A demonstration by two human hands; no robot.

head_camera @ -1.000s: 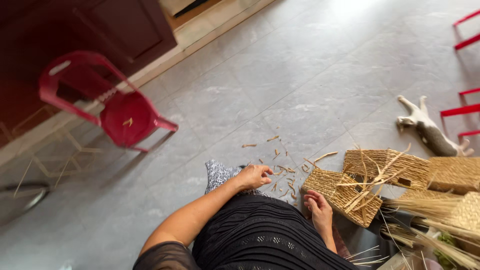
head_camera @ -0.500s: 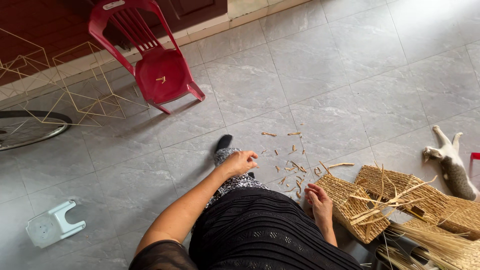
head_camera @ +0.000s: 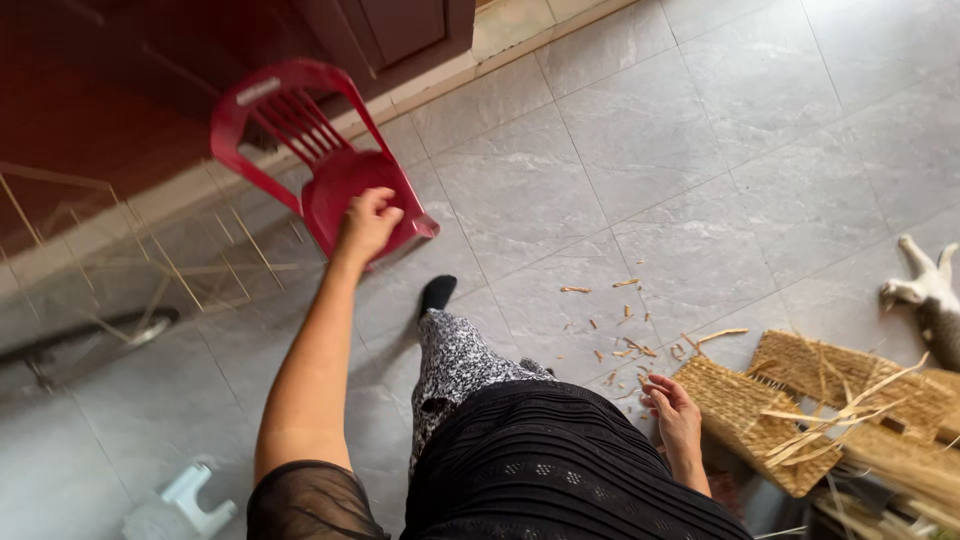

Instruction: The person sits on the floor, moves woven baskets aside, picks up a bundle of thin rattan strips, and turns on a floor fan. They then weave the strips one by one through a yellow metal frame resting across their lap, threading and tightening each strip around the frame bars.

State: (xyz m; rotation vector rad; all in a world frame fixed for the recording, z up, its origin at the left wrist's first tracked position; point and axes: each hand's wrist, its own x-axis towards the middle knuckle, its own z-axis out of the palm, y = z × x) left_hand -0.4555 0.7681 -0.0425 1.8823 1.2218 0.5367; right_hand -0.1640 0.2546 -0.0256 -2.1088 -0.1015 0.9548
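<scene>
1. Grey floor tiles (head_camera: 620, 170) carry everything around you, and you sit low on them with one leg stretched forward.
2. Your left hand (head_camera: 368, 222) is stretched out at arm's length with the fingers curled loosely; it overlaps the front edge of the red plastic chair (head_camera: 320, 170), but you cannot tell from this angle whether it grips the seat or only hovers over it.
3. That chair stands near the far edge of the floor, against the step below the dark wooden door (head_camera: 400, 30), its seat facing you, so its front edge is the part nearest your reach.
4. Your right hand (head_camera: 672, 408) rests low beside your lap, fingers bent and holding nothing visible, fingertips just beside the near corner of the woven straw mat (head_camera: 745, 410), likely to steady you.
5. Short straw scraps (head_camera: 625, 335) lie scattered on the tiles between your foot and the mat, where trimming would drop them.
6. More woven pieces and loose straw strips (head_camera: 850, 400) pile up toward the right edge of the floor.
7. Beyond them a cat (head_camera: 925, 295) lies stretched out.
8. A small white stool (head_camera: 190, 500) sits by your left elbow.
</scene>
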